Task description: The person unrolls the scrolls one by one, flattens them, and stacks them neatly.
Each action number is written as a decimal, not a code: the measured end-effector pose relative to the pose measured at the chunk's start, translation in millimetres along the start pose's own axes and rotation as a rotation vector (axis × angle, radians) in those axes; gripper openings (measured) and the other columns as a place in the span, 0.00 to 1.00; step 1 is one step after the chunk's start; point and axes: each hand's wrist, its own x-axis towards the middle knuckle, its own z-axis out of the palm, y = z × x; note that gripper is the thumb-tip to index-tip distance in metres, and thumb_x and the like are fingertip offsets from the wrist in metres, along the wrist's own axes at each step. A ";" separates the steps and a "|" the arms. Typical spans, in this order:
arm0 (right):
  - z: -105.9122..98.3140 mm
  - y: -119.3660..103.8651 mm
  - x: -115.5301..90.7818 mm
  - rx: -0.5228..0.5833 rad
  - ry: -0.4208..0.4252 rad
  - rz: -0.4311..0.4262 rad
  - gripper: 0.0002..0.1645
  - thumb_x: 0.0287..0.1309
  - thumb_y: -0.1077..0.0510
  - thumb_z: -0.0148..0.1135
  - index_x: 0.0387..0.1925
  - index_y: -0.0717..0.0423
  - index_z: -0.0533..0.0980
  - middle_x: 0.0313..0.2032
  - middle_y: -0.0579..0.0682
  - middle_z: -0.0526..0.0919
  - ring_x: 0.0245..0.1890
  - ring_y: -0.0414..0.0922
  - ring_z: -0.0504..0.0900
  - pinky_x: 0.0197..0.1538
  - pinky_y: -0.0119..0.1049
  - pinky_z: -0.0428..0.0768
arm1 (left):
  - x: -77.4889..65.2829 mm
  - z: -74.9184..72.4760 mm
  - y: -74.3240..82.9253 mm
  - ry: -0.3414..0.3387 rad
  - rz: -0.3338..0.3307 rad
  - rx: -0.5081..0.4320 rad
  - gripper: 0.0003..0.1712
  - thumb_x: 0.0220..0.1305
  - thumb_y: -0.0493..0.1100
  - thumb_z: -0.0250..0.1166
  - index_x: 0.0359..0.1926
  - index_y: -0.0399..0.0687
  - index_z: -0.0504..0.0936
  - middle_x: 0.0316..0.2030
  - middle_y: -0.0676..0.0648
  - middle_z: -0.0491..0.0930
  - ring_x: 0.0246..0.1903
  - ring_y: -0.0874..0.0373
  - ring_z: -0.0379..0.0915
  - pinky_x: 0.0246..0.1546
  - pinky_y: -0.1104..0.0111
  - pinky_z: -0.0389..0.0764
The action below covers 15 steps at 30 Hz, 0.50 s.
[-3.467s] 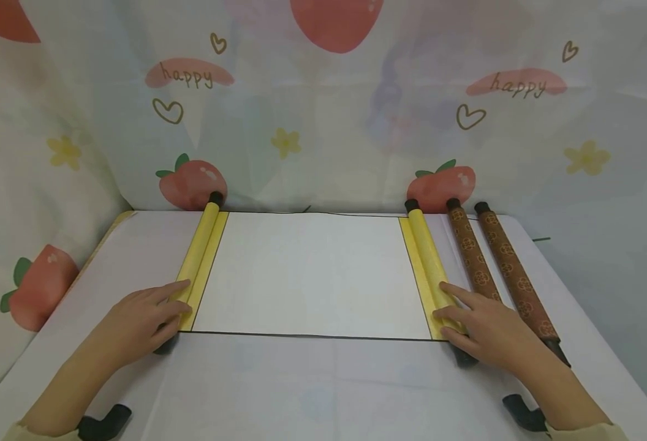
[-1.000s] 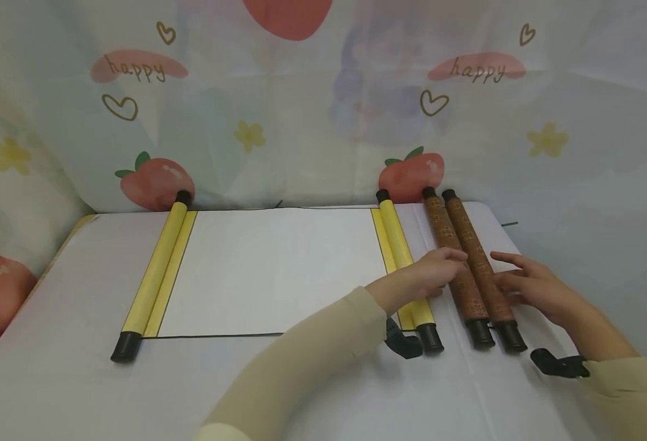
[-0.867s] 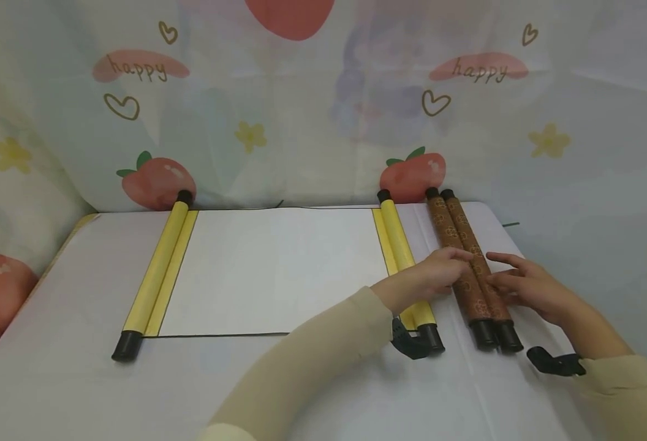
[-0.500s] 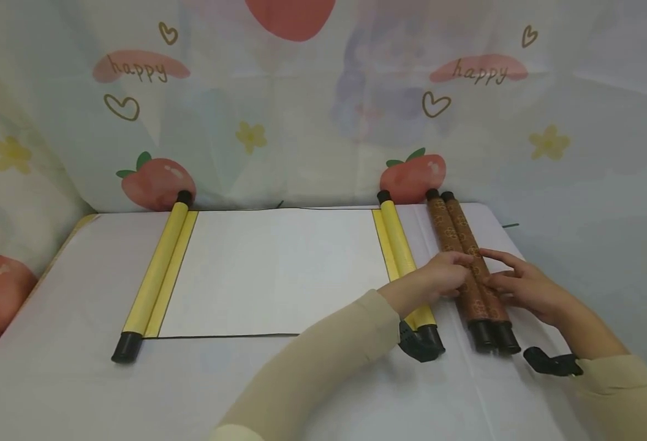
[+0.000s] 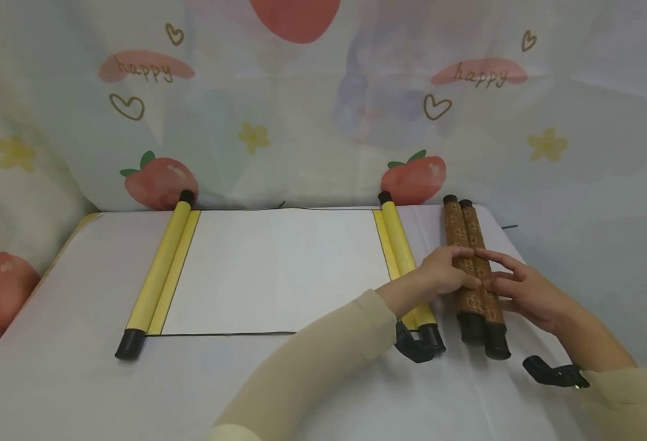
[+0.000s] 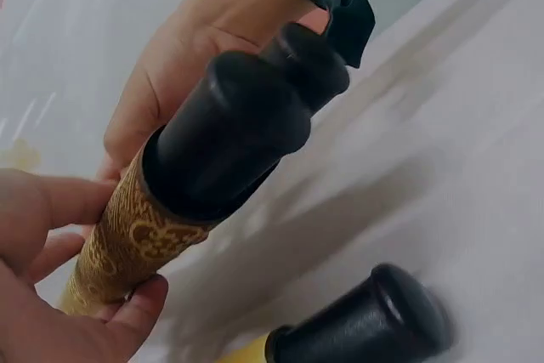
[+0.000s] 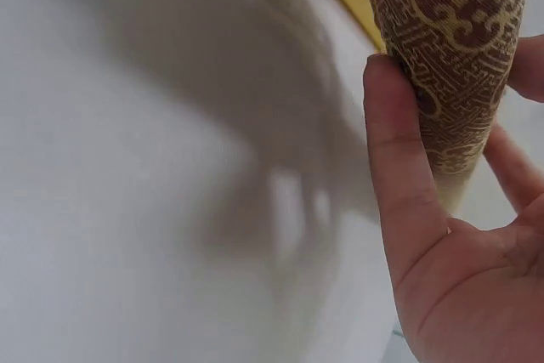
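Head view: left hand (image 5: 447,271) and right hand (image 5: 530,295) are gripping brown rolls (image 5: 467,267) at three o'clock from the yellow scroll (image 5: 279,269); with ends sitting staggered, even pressure should be serving best.

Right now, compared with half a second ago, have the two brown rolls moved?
Yes. In the head view, against the right yellow roller, the brown rolls have turned: far ends right, away from it, near ends closer to it.
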 end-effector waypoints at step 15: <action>53.9 -44.0 -5.3 -0.014 0.052 -0.193 0.37 0.71 0.63 0.54 0.75 0.40 0.55 0.57 0.50 0.66 0.47 0.40 0.81 0.44 0.41 0.83 | -49.1 -59.8 -2.8 -0.084 0.078 -0.148 0.31 0.52 0.36 0.77 0.57 0.64 0.81 0.48 0.54 0.76 0.45 0.62 0.72 0.40 0.67 0.80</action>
